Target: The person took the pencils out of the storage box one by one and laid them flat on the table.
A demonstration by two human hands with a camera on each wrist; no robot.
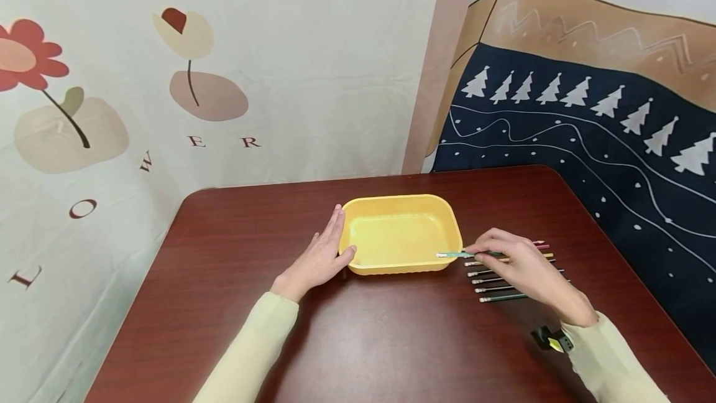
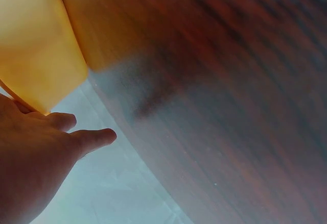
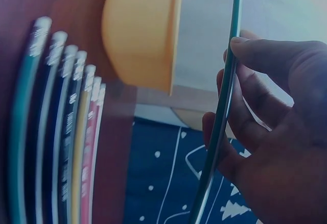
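A yellow plastic tray (image 1: 399, 269) stands toward the back of the table. My left hand (image 1: 320, 260) rests against its left end, fingers straight along the wall; in the left wrist view that hand (image 2: 41, 147) lies beside the tray (image 2: 46, 40). Between thumb and fingers, my right hand (image 1: 517, 266) pinches a green pencil (image 1: 455, 255), its eraser end reaching over the tray's right rim. The right wrist view shows the green pencil (image 3: 227, 76) raised above the table. Below the right hand, several pencils (image 1: 492, 289) lie side by side, partly hidden by it.
The lying pencils (image 3: 66, 112) are green, dark, yellow and pink, with eraser ends lined up toward the tray. A dark red-brown table (image 1: 391, 341) carries everything. Behind it hang printed cloths, one pale with flowers (image 1: 335, 79), one dark blue with white trees (image 1: 537, 123).
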